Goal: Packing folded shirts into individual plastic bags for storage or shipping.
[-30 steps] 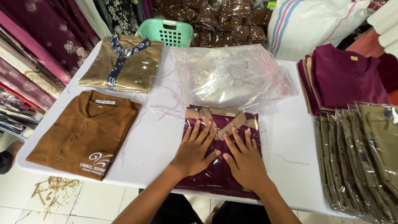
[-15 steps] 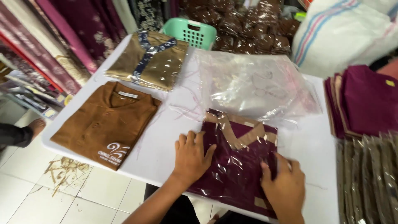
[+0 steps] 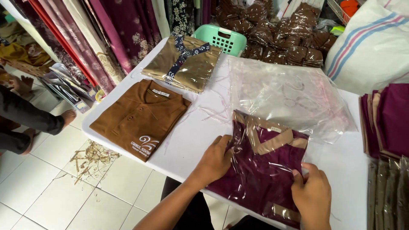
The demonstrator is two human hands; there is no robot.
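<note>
Maroon shirt (image 3: 264, 170) with tan collar lies folded at the near edge of the white table (image 3: 204, 123), inside a clear bag (image 3: 272, 183) that wraps it. Left hand (image 3: 215, 159) presses flat on the bag's left side, fingers spread, gripping nothing. Right hand (image 3: 313, 196) pinches the bag's right edge between thumb and fingers. By the look of it, the step in hand is seating the shirt in its bag; smoothing the film and closing its open end would call for both hands. Behind it lies a pile of empty bags (image 3: 289, 98); to the left a brown shirt (image 3: 142, 117), and beyond that a gold shirt (image 3: 183, 64) already bagged.
</note>
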